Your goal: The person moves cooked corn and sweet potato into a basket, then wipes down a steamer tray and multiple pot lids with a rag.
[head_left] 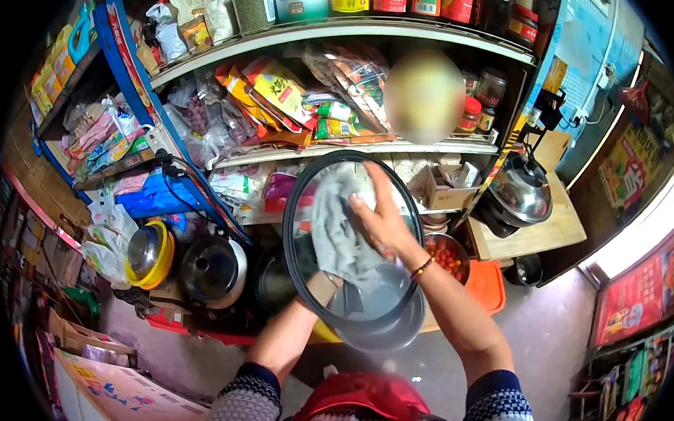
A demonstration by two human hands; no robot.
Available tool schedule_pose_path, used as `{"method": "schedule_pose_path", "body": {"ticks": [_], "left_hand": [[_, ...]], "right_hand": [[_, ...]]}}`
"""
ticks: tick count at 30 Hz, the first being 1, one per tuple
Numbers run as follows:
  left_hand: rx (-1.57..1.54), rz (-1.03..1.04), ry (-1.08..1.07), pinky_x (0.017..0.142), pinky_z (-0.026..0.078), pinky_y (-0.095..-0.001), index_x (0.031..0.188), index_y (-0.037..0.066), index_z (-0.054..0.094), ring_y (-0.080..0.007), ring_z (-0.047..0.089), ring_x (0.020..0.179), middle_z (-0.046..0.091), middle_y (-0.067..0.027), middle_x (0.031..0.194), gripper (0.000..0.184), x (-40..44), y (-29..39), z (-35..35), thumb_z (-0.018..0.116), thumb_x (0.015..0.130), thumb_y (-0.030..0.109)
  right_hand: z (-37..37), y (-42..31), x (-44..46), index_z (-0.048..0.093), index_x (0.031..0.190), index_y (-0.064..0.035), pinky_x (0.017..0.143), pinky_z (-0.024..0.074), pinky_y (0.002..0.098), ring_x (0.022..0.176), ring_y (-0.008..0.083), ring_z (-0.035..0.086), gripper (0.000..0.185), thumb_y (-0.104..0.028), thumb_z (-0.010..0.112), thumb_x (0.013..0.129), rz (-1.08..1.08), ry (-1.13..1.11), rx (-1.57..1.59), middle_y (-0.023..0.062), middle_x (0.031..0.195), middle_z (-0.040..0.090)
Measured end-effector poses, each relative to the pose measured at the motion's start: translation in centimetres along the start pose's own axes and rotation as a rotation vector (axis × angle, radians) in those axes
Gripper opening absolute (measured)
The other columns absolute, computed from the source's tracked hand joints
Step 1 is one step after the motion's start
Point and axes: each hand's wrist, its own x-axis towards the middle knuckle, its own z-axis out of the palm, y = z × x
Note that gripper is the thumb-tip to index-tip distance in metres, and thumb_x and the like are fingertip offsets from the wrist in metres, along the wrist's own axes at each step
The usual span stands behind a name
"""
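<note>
A round clear pot lid point(377, 293) with a black rim is held up in front of my body. Against its glass lies a crumpled grey cloth point(334, 233). My right hand point(384, 221) presses on the cloth from the right side, thumb and fingers long across it. My left hand point(326, 287) supports the lid from below left; its fingers are hidden behind the cloth and lid. Beneath the lid, a translucent plastic basin point(380, 334) shows in part.
Shelves point(345, 28) of packets and jars stand ahead. On the left are a dark round pot point(208, 269) and a yellow basin point(165, 259). To the right, a bowl of red fruit point(446, 254), an orange lid point(487, 286) and a lidded metal pot point(520, 190) on a wooden board point(550, 227).
</note>
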Motion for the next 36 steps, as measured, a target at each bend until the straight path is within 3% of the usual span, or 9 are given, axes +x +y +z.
{"method": "schedule_pose_path", "body": {"ticks": [2, 8, 12, 14, 15, 18, 28, 30, 36], "left_hand": [[0.003, -0.017, -0.014, 0.078, 0.047, -0.0287, 0.106, 0.007, 0.056, -0.0150, 0.057, 0.089, 0.058, -0.0046, 0.097, 0.039, -0.4, 0.0, -0.1, 0.038, 0.093, 0.039], [-0.001, -0.054, -0.120, 0.074, 0.049, -0.0285, 0.103, 0.008, 0.057, -0.0144, 0.059, 0.084, 0.059, -0.0040, 0.092, 0.039, -1.7, 1.3, -0.2, 0.037, 0.092, 0.040], [0.001, 0.200, 0.050, 0.071, 0.050, -0.0283, 0.101, 0.008, 0.057, -0.0140, 0.060, 0.081, 0.060, -0.0036, 0.089, 0.039, 0.0, 1.5, 1.1, 0.037, 0.092, 0.041], [-0.162, -0.254, -0.495, 0.039, 0.039, -0.0254, 0.070, 0.010, 0.058, -0.0128, 0.045, 0.038, 0.046, 0.0003, 0.049, 0.048, 0.2, 2.4, -0.9, 0.041, 0.086, 0.051], [-0.006, -0.163, -0.206, 0.026, 0.022, -0.0235, 0.057, 0.015, 0.050, -0.0110, 0.027, 0.025, 0.030, 0.0046, 0.037, 0.050, -1.3, 2.5, 2.0, 0.039, 0.085, 0.055], [0.015, -0.090, -0.077, 0.027, 0.023, -0.0230, 0.061, 0.014, 0.051, -0.0105, 0.029, 0.026, 0.032, 0.0042, 0.038, 0.049, -0.7, 1.6, 2.3, 0.038, 0.086, 0.054], [0.105, -0.377, -0.252, 0.027, 0.019, -0.0214, 0.073, 0.010, 0.053, -0.0080, 0.027, 0.027, 0.030, 0.0039, 0.038, 0.053, -3.3, 2.1, 2.7, 0.031, 0.089, 0.056], [0.072, -0.367, -0.350, 0.028, 0.022, -0.0205, 0.083, 0.003, 0.057, -0.0071, 0.030, 0.029, 0.038, 0.0014, 0.045, 0.057, -3.5, 2.9, 2.8, 0.029, 0.091, 0.052], [-0.032, -0.236, -0.355, 0.028, 0.021, -0.0220, 0.080, 0.007, 0.057, -0.0091, 0.028, 0.029, 0.033, 0.0030, 0.043, 0.051, -3.6, 2.9, 2.4, 0.032, 0.090, 0.050]], "right_hand": [[3.4, -0.9, -1.6, 0.031, 0.138, -0.0061, 0.111, 0.0164, 0.0438, 0.135, 0.0386, 0.020, 0.061, -0.026, 0.053, 0.085, -0.088, -0.077, -0.210, 0.0236, 0.144, 0.024], [2.1, -5.0, -5.5, 0.031, 0.140, -0.0113, 0.110, 0.0121, 0.0509, 0.138, 0.0359, 0.014, 0.060, -0.029, 0.049, 0.086, -0.273, -0.352, -0.115, 0.0182, 0.148, 0.018], [-0.1, 0.4, -6.8, 0.032, 0.140, -0.0141, 0.110, 0.0162, 0.0473, 0.136, 0.0366, 0.018, 0.065, -0.001, 0.050, 0.079, -0.128, -0.216, -0.263, 0.0198, 0.147, 0.018], [-0.4, 3.0, -5.8, 0.032, 0.139, -0.0100, 0.110, 0.0188, 0.0433, 0.135, 0.0385, 0.020, 0.061, -0.001, 0.050, 0.081, 0.041, -0.042, -0.257, 0.0224, 0.146, 0.018], [-0.6, 3.0, -4.8, 0.031, 0.139, -0.0084, 0.110, 0.0190, 0.0420, 0.135, 0.0393, 0.020, 0.059, -0.002, 0.050, 0.083, 0.074, 0.028, -0.278, 0.0231, 0.146, 0.017], [0.3, 1.3, -2.1, 0.029, 0.139, -0.0043, 0.110, 0.0186, 0.0406, 0.135, 0.0398, 0.018, 0.053, -0.019, 0.047, 0.091, 0.102, 0.089, -0.260, 0.0252, 0.146, 0.015], [-2.3, -3.2, 1.8, 0.039, 0.134, -0.0176, 0.110, 0.0190, 0.0472, 0.134, 0.0309, 0.027, 0.060, -0.024, 0.060, 0.078, -0.696, -0.269, -0.507, 0.0137, 0.144, 0.031], [-3.5, -1.7, 2.5, 0.042, 0.133, -0.0205, 0.110, 0.0103, 0.0520, 0.135, 0.0297, 0.025, 0.052, -0.026, 0.056, 0.084, -0.507, -0.180, -0.696, 0.0122, 0.144, 0.031], [-2.7, 0.6, -4.1, 0.034, 0.136, -0.0045, 0.109, 0.0200, 0.0442, 0.133, 0.0384, 0.023, 0.052, -0.023, 0.049, 0.090, -0.059, -0.028, -0.478, 0.0226, 0.144, 0.023]]}}
